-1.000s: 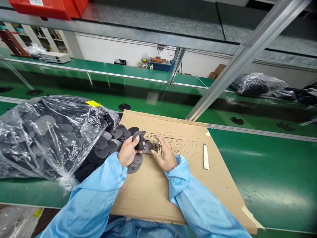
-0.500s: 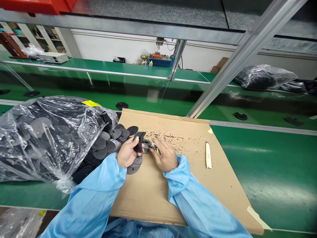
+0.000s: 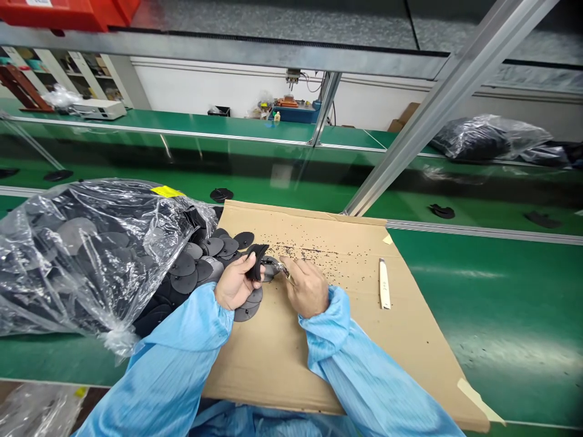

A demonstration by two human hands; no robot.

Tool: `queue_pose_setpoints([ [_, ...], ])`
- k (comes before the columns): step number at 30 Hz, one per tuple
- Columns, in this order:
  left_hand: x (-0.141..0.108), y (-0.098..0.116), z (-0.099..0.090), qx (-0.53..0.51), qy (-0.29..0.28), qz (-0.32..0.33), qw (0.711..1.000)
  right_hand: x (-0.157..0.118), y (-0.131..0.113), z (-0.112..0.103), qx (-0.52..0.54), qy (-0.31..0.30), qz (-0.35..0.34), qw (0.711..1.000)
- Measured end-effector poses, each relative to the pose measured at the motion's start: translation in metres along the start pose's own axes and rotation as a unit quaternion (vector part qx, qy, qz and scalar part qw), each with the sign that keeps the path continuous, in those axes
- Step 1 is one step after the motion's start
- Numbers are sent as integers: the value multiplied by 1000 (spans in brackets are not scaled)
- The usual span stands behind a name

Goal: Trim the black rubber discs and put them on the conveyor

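The left forearm (image 3: 170,355) and right forearm (image 3: 364,367), both in blue sleeves, reach forward and converge. The left hand (image 3: 234,282) pinches, thumb (image 3: 248,263) uppermost, palm partly turned inward. The right hand (image 3: 307,288) is curled in a grip, its back upward. The 2 hands sit near each other.

The fingers of the right hand (image 3: 308,287) cover most of a small metal tool (image 3: 283,267), so its full shape cannot be told. The left hand (image 3: 233,283) hides the lower part of a curved black piece (image 3: 257,261). Scattered black specks (image 3: 314,254) are too tiny to identify; lettering on a white strip (image 3: 384,284) is unreadable. The left edge crops a clear bag (image 3: 86,255); the top edge crops a red bin (image 3: 68,14).
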State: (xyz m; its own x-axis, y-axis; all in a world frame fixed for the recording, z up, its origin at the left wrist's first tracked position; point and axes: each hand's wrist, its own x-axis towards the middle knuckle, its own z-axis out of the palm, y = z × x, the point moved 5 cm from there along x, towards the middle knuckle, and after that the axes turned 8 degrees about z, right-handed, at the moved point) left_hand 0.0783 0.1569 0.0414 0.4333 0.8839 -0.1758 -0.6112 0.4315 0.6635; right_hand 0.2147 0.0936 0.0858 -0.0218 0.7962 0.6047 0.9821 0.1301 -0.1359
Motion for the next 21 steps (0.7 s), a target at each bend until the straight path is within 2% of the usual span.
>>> queue_pose_setpoints([
  [4,0,-1,-1,-2,4,-1,1000,-1,-1,1,2,-1,5,1000],
  [7,0,1,0,9,-2,15,1000,-1,0,3,44,-7,24,999],
  [13,0,13,2,49,-21,106,993,2,12,6,166,-9,97,981],
  [16,3,17,-3,69,3,143,987,3,12,6,175,-17,95,980],
  [21,6,17,-6,0,18,135,991,1,6,8,171,-45,66,982],
])
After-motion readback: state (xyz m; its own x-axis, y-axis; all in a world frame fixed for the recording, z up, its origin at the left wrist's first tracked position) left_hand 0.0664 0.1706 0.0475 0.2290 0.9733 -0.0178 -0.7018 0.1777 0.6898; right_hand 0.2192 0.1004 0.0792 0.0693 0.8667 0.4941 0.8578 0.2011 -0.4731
